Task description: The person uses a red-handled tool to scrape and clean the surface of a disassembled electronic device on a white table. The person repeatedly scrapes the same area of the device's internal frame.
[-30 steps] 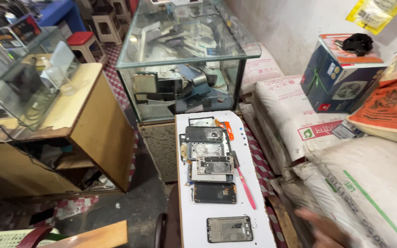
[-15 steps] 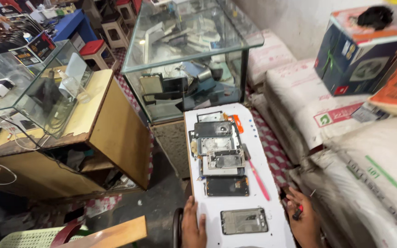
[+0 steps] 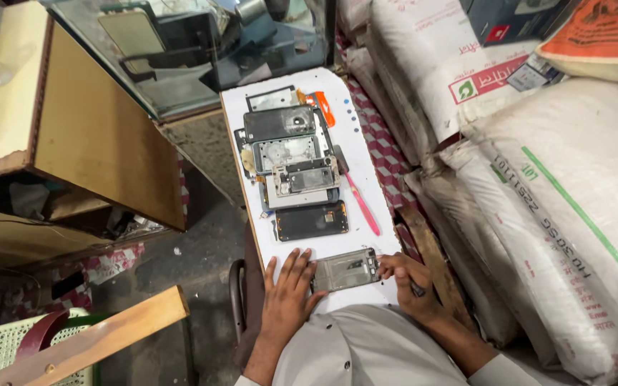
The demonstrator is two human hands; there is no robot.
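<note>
Two hands frame the phone frame (image 3: pixel 347 269), which lies flat at the near end of the white surface (image 3: pixel 366 150), just in front of us. Our left hand (image 3: pixel 287 297) rests flat with fingers (image 3: pixel 296 263) spread wide, touching the frame's left edge; our right hand (image 3: pixel 409 282) curls its fingers narrowly round a small dark tool (image 3: pixel 418 289) at the frame's right end. We judge that the left palm should press firmly so the frame cannot slide while the tool tip works lightly.

Beyond lie a dark phone (image 3: pixel 312 221), a stack of opened phones (image 3: pixel 291 154), a pink tool (image 3: pixel 363 205) and an orange tool (image 3: pixel 324 109). To the right, white sacks (image 3: pixel 559 214) carry green stripes and a red-and-green label panel; above them sit a blue box (image 3: pixel 516 18) and an orange bag (image 3: pixel 599 39).
</note>
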